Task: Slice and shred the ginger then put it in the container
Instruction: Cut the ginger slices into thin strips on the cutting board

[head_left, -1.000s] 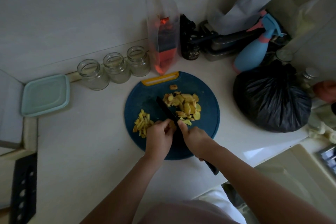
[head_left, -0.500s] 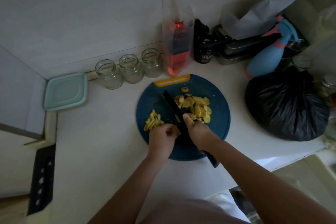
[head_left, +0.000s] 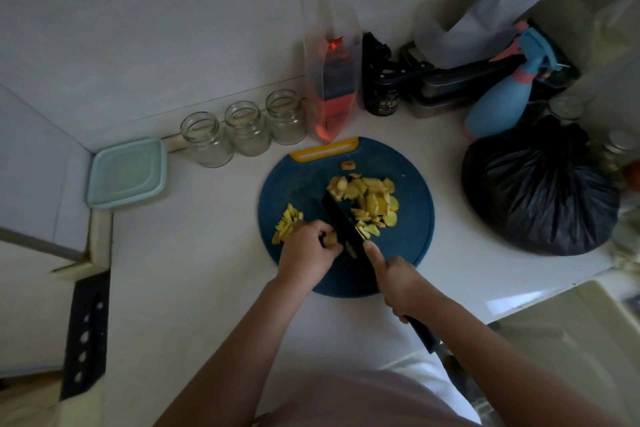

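A round blue cutting board [head_left: 301,184] with a yellow handle lies on the white counter. A heap of yellow ginger slices [head_left: 369,199] sits on its right half, and a small pile of shredded ginger [head_left: 285,225] lies at its left edge. My left hand [head_left: 308,253] pinches a small stack of ginger slices [head_left: 330,239] against the board. My right hand [head_left: 398,279] grips the handle of a black knife [head_left: 341,222], forefinger along the spine, with the blade right beside the held slices. A pale green lidded container [head_left: 126,172] stands at the left.
Three empty glass jars [head_left: 247,126] line the wall behind the board. A clear pouch with red contents [head_left: 330,80], a dark jar [head_left: 381,94], a blue spray bottle [head_left: 498,97] and a black plastic bag [head_left: 540,187] crowd the back right. A black knife block [head_left: 85,333] lies at the left.
The blade has shifted along the board beside the slices under my left fingers, and a few more strips lie by it. The camera has tilted slightly.
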